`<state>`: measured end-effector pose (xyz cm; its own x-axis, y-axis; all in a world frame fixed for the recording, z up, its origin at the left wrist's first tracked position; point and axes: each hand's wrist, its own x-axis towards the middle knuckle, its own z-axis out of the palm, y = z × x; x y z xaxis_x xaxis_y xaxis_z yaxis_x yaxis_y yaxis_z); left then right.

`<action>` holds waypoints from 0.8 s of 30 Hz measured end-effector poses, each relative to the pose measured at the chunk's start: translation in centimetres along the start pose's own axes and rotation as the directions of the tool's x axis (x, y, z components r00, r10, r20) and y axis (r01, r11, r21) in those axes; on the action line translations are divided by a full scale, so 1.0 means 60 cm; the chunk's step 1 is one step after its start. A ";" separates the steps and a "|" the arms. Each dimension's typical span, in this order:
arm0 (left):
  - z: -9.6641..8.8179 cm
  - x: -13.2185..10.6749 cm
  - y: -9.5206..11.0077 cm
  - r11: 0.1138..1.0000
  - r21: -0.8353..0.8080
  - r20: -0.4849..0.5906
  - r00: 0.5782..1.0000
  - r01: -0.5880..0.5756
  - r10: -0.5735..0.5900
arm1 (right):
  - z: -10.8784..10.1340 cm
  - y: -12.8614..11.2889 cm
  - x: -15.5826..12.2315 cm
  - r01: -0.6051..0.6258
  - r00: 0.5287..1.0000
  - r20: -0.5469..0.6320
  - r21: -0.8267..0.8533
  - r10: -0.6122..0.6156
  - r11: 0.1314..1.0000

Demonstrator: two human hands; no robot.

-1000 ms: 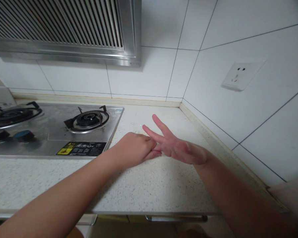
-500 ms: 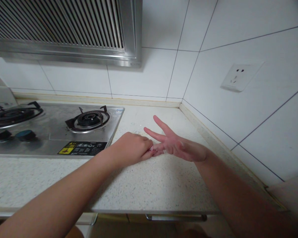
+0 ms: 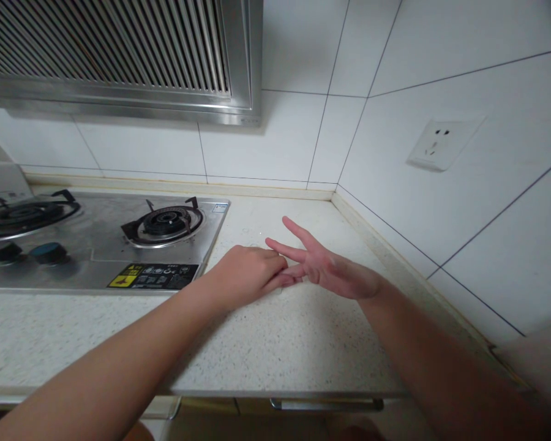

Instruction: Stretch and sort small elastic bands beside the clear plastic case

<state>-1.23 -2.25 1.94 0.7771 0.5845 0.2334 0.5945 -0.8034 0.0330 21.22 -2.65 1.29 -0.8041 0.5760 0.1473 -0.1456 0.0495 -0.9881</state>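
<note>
Both hands meet above the speckled countertop [image 3: 275, 343], just right of the gas stove. My left hand [image 3: 245, 274] is curled, with its fingers wrapped round a lower finger of my right hand. My right hand [image 3: 333, 269] is turned on its side with two fingers stretched out and apart towards the back wall; it holds nothing. I cannot tell whether the hands touch the countertop.
A steel gas stove [image 3: 92, 245] with two burners and a blue knob lies at the left. A range hood [image 3: 119, 55] hangs above it. White tiled walls meet in a corner at the back, with a socket [image 3: 441, 144] on the right wall. A drawer handle [image 3: 326, 403] runs below the counter's edge.
My left hand's grip has slid a little along the right hand's finger. Both hands stay at nearly the same place over the counter.
</note>
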 end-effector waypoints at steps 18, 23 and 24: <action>0.010 0.003 -0.013 0.989 -0.145 -0.041 0.998 0.042 -0.048 | -0.013 0.002 0.003 -0.016 0.989 -0.149 0.006 0.017 1.000; 0.017 0.004 -0.009 0.979 -0.194 -0.052 0.996 0.057 -0.069 | -0.011 0.008 0.004 -0.015 0.992 -0.122 0.016 0.017 1.000; 0.018 0.005 -0.006 0.971 -0.233 -0.063 0.996 0.052 -0.069 | -0.011 0.009 0.004 -0.008 0.994 -0.113 0.020 0.010 1.000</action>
<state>-0.98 -1.64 0.96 0.7197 0.6301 0.2914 0.5699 -0.7760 0.2703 21.30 -1.96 0.78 -0.7355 0.6647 0.1313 -0.1506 0.0286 -0.9882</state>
